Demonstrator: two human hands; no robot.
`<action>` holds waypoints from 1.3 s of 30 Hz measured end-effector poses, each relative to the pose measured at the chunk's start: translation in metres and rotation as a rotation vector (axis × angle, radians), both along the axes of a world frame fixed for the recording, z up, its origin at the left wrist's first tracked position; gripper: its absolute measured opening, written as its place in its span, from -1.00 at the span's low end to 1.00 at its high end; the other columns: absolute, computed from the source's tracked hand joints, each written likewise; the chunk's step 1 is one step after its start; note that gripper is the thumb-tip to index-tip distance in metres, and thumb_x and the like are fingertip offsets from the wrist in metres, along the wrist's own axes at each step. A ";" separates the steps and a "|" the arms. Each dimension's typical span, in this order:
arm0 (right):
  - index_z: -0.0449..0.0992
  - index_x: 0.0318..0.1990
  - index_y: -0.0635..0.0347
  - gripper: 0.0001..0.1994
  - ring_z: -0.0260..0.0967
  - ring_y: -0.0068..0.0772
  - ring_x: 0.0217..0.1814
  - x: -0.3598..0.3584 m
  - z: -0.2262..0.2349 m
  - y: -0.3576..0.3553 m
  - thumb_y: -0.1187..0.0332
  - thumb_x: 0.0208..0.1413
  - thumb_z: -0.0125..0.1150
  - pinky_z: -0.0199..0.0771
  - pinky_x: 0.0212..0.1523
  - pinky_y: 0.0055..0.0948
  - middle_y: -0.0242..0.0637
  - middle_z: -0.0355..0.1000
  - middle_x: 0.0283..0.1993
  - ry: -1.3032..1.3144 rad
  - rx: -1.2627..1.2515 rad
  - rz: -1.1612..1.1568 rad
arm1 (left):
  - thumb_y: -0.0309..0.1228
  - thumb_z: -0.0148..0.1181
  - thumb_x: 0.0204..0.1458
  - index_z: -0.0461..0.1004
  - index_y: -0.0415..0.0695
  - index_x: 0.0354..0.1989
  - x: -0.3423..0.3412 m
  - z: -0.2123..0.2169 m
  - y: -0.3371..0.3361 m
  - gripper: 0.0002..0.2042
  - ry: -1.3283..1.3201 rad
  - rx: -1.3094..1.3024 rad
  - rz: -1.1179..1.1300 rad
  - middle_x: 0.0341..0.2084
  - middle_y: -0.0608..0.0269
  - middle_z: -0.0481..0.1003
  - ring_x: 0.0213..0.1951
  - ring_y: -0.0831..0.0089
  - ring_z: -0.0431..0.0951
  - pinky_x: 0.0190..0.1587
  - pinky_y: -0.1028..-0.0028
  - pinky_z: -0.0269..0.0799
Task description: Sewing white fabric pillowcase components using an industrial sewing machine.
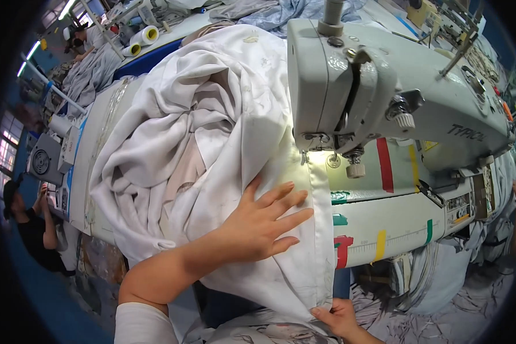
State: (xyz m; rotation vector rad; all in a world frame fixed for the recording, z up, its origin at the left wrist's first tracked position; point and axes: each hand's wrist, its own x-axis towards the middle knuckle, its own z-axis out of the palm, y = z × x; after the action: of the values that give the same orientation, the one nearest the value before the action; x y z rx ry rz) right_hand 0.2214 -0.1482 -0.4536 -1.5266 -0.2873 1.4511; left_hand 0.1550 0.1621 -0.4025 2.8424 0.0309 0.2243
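Landmark: grey-white sewing machine (384, 92). White fabric (200, 143) heaped to its left on the worktop (384, 229), folded edge running under the needle area and down off the front. Left hand (264, 221) flat on fabric in front of the machine head, fingers (286, 200) spread open. Right hand (338, 318) below, fingers pinching the fabric's lower hem. Tape strips, red (385, 165), yellow (379, 245), green (429, 230), mark the machine bed and worktop front. Pale thread cones (140, 39) far behind-left.
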 end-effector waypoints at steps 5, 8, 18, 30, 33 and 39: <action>0.54 -0.47 0.31 -0.86 0.30 -0.74 -0.54 -0.001 0.012 0.022 0.44 0.06 0.27 0.34 -0.52 -0.62 -0.50 0.42 -0.60 0.006 0.030 -0.092 | -0.12 0.19 -0.02 0.33 0.14 0.17 0.007 -0.001 0.018 -0.48 0.065 -0.010 -0.044 0.22 0.23 0.18 0.32 0.23 0.06 0.16 -0.18 0.02; 0.54 -0.44 0.32 -0.87 0.33 -0.73 -0.51 0.003 0.009 0.034 0.43 0.07 0.26 0.35 -0.51 -0.60 -0.48 0.44 -0.56 0.078 0.049 -0.130 | -0.12 0.18 -0.02 0.36 0.16 0.14 0.018 -0.004 0.034 -0.51 0.026 -0.041 -0.052 0.23 0.18 0.17 0.33 0.20 0.04 0.14 -0.18 0.04; 0.57 -0.22 0.38 -0.86 0.40 -0.64 -0.23 -0.015 -0.006 0.055 0.52 0.07 0.25 0.40 -0.19 -0.58 -0.32 0.55 -0.25 0.096 0.223 -0.084 | -0.26 0.34 -0.15 0.32 -0.20 0.12 -0.057 0.033 0.071 -0.39 -0.099 0.435 0.628 0.15 -0.14 0.20 0.19 -0.01 0.20 0.15 0.10 0.18; 0.55 -0.22 0.36 -0.84 0.36 -0.71 -0.37 -0.030 0.020 0.057 0.43 0.12 0.23 0.39 -0.33 -0.62 -0.38 0.52 -0.36 0.172 0.192 -0.248 | -0.68 0.05 -0.11 0.25 -0.25 0.03 -0.168 0.026 0.215 -0.57 0.139 0.503 1.362 0.05 -0.13 0.30 0.10 -0.06 0.30 0.14 0.16 0.21; 0.55 -0.23 0.36 -0.84 0.39 -0.66 -0.39 -0.030 0.015 0.057 0.42 0.11 0.24 0.42 -0.36 -0.60 -0.34 0.52 -0.37 0.256 0.134 -0.253 | -0.66 0.08 -0.12 0.24 -0.27 0.09 -0.117 0.042 0.142 -0.50 -0.606 0.528 0.794 0.05 -0.07 0.29 0.09 -0.02 0.31 0.16 0.16 0.19; 0.54 -0.21 0.35 -0.82 0.41 -0.65 -0.40 -0.034 0.019 0.054 0.40 0.11 0.25 0.46 -0.40 -0.61 -0.33 0.52 -0.35 0.260 0.177 -0.248 | -0.18 0.13 0.02 0.38 -0.04 0.05 -0.073 0.011 -0.061 -0.59 -0.221 0.209 -0.318 0.07 0.29 0.35 0.18 0.36 0.29 0.25 0.09 -0.02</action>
State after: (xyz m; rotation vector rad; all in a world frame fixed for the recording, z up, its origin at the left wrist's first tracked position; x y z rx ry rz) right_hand 0.1877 -0.0942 -0.4349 -1.1716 -0.0641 1.3683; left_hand 0.0818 0.1006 -0.3910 2.9522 -0.5140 0.4934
